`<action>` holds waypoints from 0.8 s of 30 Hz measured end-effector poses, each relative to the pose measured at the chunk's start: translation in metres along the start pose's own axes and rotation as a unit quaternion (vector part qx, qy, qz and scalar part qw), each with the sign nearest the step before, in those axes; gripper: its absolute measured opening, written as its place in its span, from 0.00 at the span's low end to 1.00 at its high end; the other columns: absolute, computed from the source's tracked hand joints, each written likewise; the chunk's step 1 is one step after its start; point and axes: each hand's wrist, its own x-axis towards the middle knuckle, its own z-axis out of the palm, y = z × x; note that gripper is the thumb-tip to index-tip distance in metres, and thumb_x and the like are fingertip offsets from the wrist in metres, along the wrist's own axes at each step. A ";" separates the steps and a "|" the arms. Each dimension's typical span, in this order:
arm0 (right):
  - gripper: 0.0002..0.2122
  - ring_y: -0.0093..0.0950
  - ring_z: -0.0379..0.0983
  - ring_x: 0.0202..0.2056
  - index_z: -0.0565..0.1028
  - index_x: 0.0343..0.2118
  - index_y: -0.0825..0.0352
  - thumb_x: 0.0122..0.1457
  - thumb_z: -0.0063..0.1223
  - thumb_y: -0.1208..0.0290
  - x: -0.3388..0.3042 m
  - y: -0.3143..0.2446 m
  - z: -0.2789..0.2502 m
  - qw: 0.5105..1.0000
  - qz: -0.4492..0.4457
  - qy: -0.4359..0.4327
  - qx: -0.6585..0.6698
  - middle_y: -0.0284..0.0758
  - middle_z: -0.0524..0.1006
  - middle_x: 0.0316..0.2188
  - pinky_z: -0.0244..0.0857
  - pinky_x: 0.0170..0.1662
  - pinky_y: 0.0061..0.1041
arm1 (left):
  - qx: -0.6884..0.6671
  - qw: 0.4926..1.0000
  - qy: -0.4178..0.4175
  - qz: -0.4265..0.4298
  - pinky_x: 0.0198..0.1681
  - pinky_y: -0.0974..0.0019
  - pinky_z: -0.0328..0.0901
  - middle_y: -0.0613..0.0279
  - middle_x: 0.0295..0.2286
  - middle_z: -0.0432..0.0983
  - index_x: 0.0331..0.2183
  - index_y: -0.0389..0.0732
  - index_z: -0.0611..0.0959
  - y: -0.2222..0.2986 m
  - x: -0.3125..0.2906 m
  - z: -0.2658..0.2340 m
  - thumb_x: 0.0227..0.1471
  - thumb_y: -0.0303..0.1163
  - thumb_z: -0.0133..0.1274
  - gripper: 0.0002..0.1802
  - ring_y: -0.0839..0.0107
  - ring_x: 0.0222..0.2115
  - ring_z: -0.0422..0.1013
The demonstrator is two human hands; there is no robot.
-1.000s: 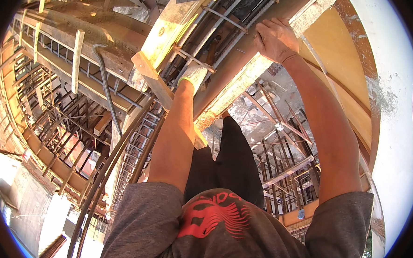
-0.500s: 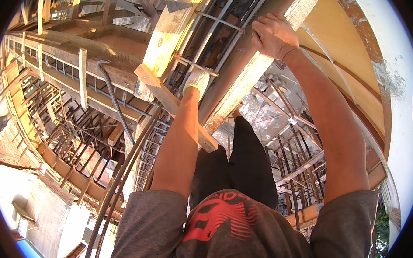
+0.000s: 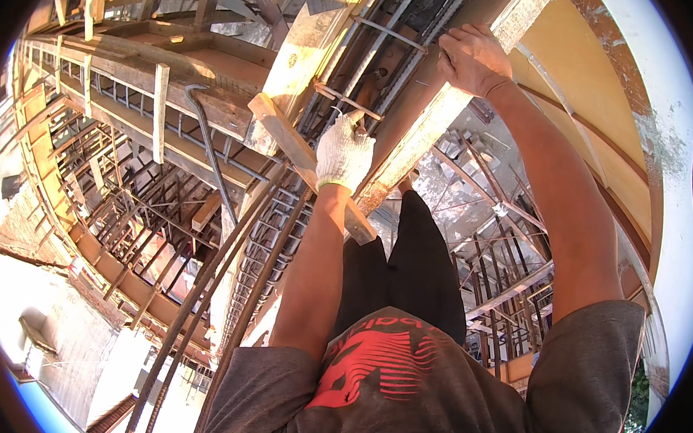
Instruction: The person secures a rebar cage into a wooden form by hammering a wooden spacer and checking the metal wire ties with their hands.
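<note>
My left hand wears a white knit glove with a yellow-green cuff. Its fingers are curled closed, and what they hold, if anything, is hidden. It is beside a short wooden cleat and just above the steel rebar cage in the beam form. A thin bent wire end shows close to its fingertips. My right hand is bare and wrapped over the top edge of the formwork board, farther out and to the right.
A hooked steel bar leans on the left-hand timbers. Long rebars run down at lower left. Props and braces stand far below, between the beam and a curved plywood form at right.
My left hand has come up out of the gap by the rebar, so the whole glove now shows. My right hand keeps its grip on the board. The view has shifted slightly.
</note>
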 end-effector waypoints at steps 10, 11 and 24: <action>0.08 0.36 0.73 0.38 0.74 0.25 0.63 0.54 0.51 0.65 0.001 0.000 0.004 0.999 -0.029 0.030 0.011 0.35 0.76 0.28 0.65 0.50 0.36 | -0.232 0.972 0.022 0.029 0.28 0.75 0.64 0.71 0.23 0.67 0.48 0.30 0.79 -0.005 -0.058 -0.063 0.61 0.27 0.50 0.15 0.80 0.21 0.64; 0.08 0.36 0.73 0.38 0.74 0.25 0.63 0.54 0.51 0.65 -0.005 0.005 0.006 0.999 -0.024 0.032 0.004 0.35 0.76 0.28 0.65 0.50 0.35 | -0.358 0.930 -0.032 -0.079 0.27 0.76 0.63 0.70 0.23 0.68 0.49 0.33 0.79 0.022 -0.071 -0.083 0.62 0.28 0.49 0.16 0.82 0.22 0.65; 0.12 0.36 0.72 0.47 0.79 0.32 0.62 0.60 0.48 0.60 0.000 -0.007 -0.004 0.997 -0.009 0.033 -0.069 0.38 0.79 0.35 0.59 0.58 0.37 | -0.004 0.998 0.041 0.044 0.42 0.52 0.70 0.42 0.33 0.79 0.50 0.40 0.79 0.079 -0.194 -0.146 0.59 0.33 0.46 0.18 0.46 0.37 0.77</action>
